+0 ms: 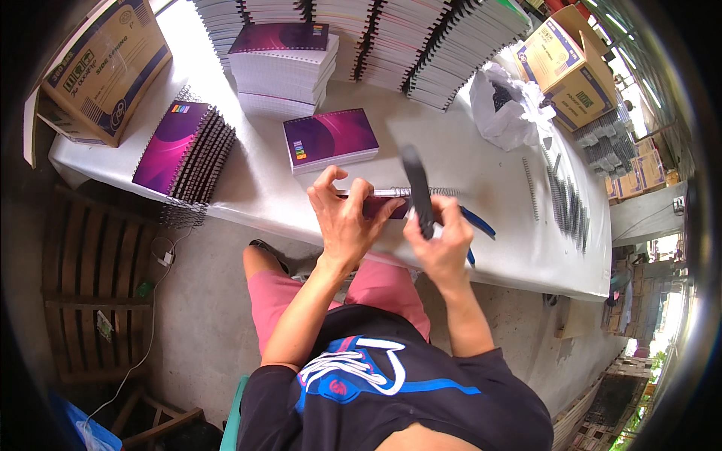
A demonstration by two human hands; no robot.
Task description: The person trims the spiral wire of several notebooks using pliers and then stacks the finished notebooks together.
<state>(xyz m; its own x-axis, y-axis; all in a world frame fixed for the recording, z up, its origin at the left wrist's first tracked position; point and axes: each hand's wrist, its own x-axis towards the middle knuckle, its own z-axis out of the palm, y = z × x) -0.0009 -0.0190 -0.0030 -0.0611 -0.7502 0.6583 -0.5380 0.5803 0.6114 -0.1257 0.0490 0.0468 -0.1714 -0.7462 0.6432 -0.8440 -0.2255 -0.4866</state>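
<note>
Near the table's front edge, my left hand (342, 218) grips a small purple-covered notebook (374, 208) with its fingers and thumb. A thin wire coil (436, 191) runs along the notebook's upper edge and sticks out past its right end. My right hand (442, 239) is closed around a long black tool (417, 180), blurred by motion and standing roughly upright by the coil; its exact kind does not show. Blue-handled pliers (480, 223) lie partly hidden behind my right hand. Just beyond my left hand sits a short stack of purple-covered pads (331, 137).
Coil-bound purple notebooks (174, 146) are piled at the left, beside a cardboard box (109, 71). Taller page stacks (282, 71) and black-bound books (406, 37) line the back. At the right are a white plastic bag (500, 113), loose coils (568, 199) and another box (560, 64).
</note>
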